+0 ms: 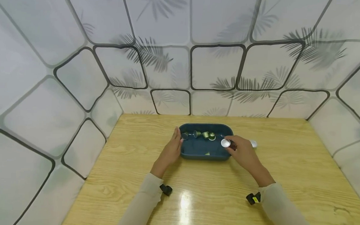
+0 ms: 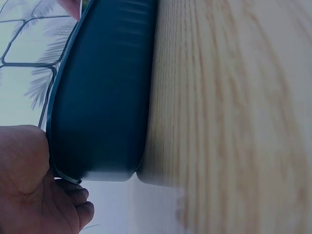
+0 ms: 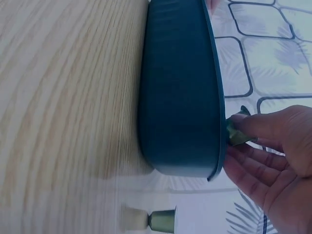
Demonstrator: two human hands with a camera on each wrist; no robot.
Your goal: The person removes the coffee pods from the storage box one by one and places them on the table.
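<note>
A dark blue tray stands on the table, several green coffee capsules lying along its back and left part. My left hand rests against the tray's left end, fingers straight at the rim. Over the right end, my right hand pinches a coffee capsule between thumb and fingers. Its silver lid faces the head camera, while the right wrist view shows its green body right at the tray's rim. The fingers hide part of it.
Another coffee capsule sits on the wooden table just right of the tray, partly behind the right hand in the head view. A small pale green piece shows near the tray's front. A patterned wall rises behind the table.
</note>
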